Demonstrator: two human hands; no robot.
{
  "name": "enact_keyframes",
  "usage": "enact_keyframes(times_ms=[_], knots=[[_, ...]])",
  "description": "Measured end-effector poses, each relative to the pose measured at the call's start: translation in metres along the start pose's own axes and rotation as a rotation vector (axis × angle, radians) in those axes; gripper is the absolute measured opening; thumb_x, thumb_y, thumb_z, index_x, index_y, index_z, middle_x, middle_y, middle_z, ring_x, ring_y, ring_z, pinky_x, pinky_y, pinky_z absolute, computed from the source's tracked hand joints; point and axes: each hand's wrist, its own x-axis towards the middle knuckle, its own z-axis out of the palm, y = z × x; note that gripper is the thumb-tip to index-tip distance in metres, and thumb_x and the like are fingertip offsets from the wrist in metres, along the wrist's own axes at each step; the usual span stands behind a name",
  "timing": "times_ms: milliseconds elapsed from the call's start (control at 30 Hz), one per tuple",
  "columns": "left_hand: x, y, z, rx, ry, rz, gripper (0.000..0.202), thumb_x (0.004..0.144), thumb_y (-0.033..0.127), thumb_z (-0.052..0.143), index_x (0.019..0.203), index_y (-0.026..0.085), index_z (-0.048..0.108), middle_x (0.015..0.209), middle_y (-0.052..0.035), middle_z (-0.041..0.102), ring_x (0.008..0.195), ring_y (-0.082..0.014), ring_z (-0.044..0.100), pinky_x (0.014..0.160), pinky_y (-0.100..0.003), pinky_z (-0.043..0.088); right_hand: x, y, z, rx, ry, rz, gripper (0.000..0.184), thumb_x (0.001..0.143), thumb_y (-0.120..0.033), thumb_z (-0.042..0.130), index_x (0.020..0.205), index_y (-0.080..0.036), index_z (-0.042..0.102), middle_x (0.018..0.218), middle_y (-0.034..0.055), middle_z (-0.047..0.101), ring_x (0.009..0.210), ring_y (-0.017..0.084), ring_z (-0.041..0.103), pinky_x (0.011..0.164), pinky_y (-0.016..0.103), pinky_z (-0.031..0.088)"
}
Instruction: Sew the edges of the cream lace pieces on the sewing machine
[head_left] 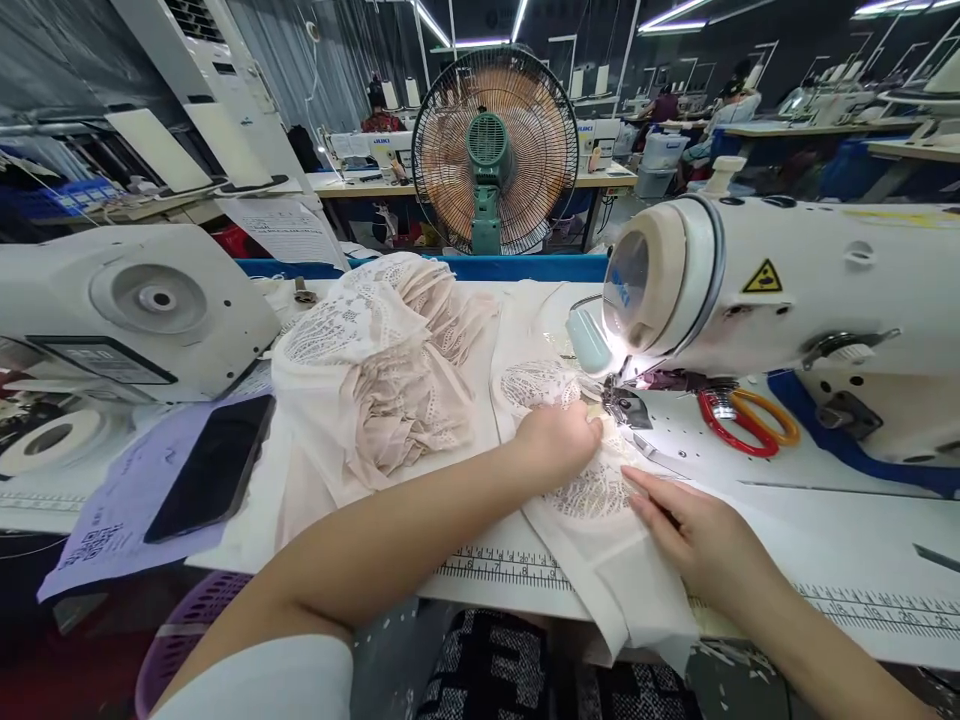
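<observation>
A cream lace bra piece (592,492) lies under the lit needle area of the sewing machine (780,280), its plain fabric hanging over the table's front edge. Close by the presser foot (616,395), my left hand (559,445) is closed, its curled fingers gripping the lace. My right hand (697,530) pinches the right edge of the same piece between thumb and fingers, slightly nearer to me. Some of the left fingertips are hidden by the hand itself.
A heap of cream lace pieces (405,400) lies left of my hands. Further left are a black phone (214,465) on purple paper (112,510) and a second machine head (142,310). Red-and-orange scissors (739,425) rest under the machine arm. A large fan (491,150) stands beyond the table.
</observation>
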Motion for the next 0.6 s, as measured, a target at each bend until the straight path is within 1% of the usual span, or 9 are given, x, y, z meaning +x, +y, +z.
enact_keyframes(times_ms=[100,200,267,400,500,600], knots=[[0.009,-0.002,-0.001,0.055,0.025,0.066,0.032,0.085,0.025,0.04,0.114,0.019,0.053,0.095,-0.0097,0.052,0.074,-0.0233,0.055,0.055,-0.03,0.038,0.007,0.0,-0.003,-0.036,-0.032,0.006,0.04,0.09,-0.034,0.032,0.106,-0.018,0.066,0.101,0.0084,0.068,0.087,0.026,0.064,0.063,0.036,0.055],[0.014,-0.002,-0.002,0.066,0.052,0.09,0.029,0.081,0.023,0.045,0.108,0.018,0.056,0.092,-0.0091,0.051,0.072,-0.0228,0.056,0.053,-0.029,0.039,0.011,0.002,-0.008,-0.052,-0.101,0.029,0.042,0.091,-0.032,0.03,0.11,-0.016,0.064,0.104,0.0096,0.067,0.09,0.026,0.063,0.066,0.037,0.054],[0.016,-0.002,-0.003,0.061,0.054,0.086,0.028,0.081,0.023,0.045,0.106,0.017,0.056,0.091,-0.0087,0.052,0.072,-0.0223,0.056,0.053,-0.029,0.039,0.013,0.002,-0.009,-0.047,-0.141,0.055,0.043,0.09,-0.032,0.03,0.114,-0.015,0.061,0.103,0.01,0.067,0.089,0.026,0.063,0.066,0.037,0.053],[0.017,0.0,-0.006,0.056,0.025,0.063,0.028,0.081,0.021,0.045,0.106,0.017,0.056,0.094,-0.0088,0.051,0.073,-0.0219,0.057,0.053,-0.029,0.039,0.015,0.001,-0.01,-0.021,-0.156,0.088,0.045,0.089,-0.034,0.031,0.118,-0.014,0.059,0.091,0.0078,0.069,0.08,0.025,0.063,0.062,0.037,0.052],[0.018,0.001,-0.008,0.052,0.002,0.051,0.03,0.08,0.021,0.048,0.108,0.018,0.056,0.096,-0.0085,0.051,0.074,-0.0215,0.057,0.054,-0.028,0.04,0.017,0.0,-0.011,-0.028,-0.177,0.127,0.05,0.088,-0.037,0.028,0.12,-0.011,0.057,0.093,0.0086,0.068,0.083,0.026,0.063,0.066,0.04,0.051],[0.017,0.002,-0.008,0.044,-0.006,0.048,0.03,0.078,0.022,0.051,0.107,0.018,0.056,0.096,-0.0085,0.051,0.075,-0.0214,0.057,0.056,-0.028,0.041,0.018,0.0,-0.012,-0.042,-0.214,0.148,0.051,0.088,-0.039,0.027,0.122,-0.012,0.056,0.096,0.0082,0.067,0.086,0.026,0.062,0.069,0.04,0.05]])
